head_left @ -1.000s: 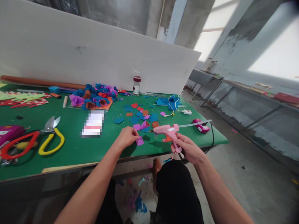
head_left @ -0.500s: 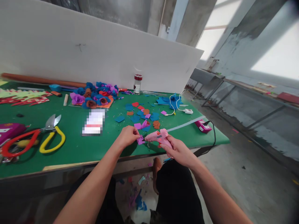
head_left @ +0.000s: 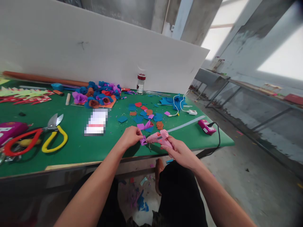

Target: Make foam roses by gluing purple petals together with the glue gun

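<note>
Between the fingertips of my left hand (head_left: pixel 131 136) is a small purple paper piece (head_left: pixel 143 140), held over the front part of the green table (head_left: pixel 78 151). My right hand (head_left: pixel 181 151) is wrapped round the handle of a pink hot glue gun (head_left: pixel 159 137). Its nozzle points left and reaches the purple paper; whether the two touch I cannot tell. A long translucent glue stick (head_left: pixel 186 123) sticks out of the gun's back. Just beyond lie loose blue, red, brown and purple paper petals (head_left: pixel 157 117).
Paper flowers (head_left: pixel 93 97) are heaped at the back left, with a lidded jar (head_left: pixel 140 84) by the white board (head_left: pixel 113 56). Red-and-yellow-handled scissors (head_left: pixel 54 124) lie at left. A magenta box (head_left: pixel 206 127) with a black cord sits near the right edge. Scraps litter the floor.
The glue gun's nozzle has shifted slightly left against the purple paper piece. Both hands stay in nearly the same place, and the camera view has moved a little.
</note>
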A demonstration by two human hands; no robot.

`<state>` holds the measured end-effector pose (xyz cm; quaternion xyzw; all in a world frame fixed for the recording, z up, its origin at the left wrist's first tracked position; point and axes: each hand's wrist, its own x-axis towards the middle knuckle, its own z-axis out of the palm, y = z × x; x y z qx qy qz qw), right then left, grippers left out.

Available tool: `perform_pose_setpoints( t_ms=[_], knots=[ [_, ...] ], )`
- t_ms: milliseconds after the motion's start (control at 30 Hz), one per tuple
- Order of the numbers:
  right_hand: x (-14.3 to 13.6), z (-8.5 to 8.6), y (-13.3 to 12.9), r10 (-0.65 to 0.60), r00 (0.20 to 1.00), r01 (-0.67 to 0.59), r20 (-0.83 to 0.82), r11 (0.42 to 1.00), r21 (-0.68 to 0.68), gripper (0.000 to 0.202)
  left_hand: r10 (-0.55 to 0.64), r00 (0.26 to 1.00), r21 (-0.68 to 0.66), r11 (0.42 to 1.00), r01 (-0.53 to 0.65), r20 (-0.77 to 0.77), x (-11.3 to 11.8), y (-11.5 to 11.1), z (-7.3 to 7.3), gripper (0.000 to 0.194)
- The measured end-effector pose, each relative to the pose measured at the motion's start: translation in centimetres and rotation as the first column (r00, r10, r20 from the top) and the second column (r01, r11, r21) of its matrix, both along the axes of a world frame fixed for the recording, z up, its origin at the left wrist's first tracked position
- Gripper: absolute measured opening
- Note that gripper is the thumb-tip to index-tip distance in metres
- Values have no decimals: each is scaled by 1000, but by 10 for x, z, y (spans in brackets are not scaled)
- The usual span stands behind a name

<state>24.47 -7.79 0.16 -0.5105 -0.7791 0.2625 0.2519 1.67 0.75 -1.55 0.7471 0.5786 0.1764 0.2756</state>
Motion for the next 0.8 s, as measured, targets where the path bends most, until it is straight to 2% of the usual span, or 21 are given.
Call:
perform_pose_setpoints(
  t_ms=[800],
  knots=[
    [-4,0,0,-2,998,-1,62,999,49,17,1,1000,15,1000,-1,-9,-1,2,-3,12]
  ],
)
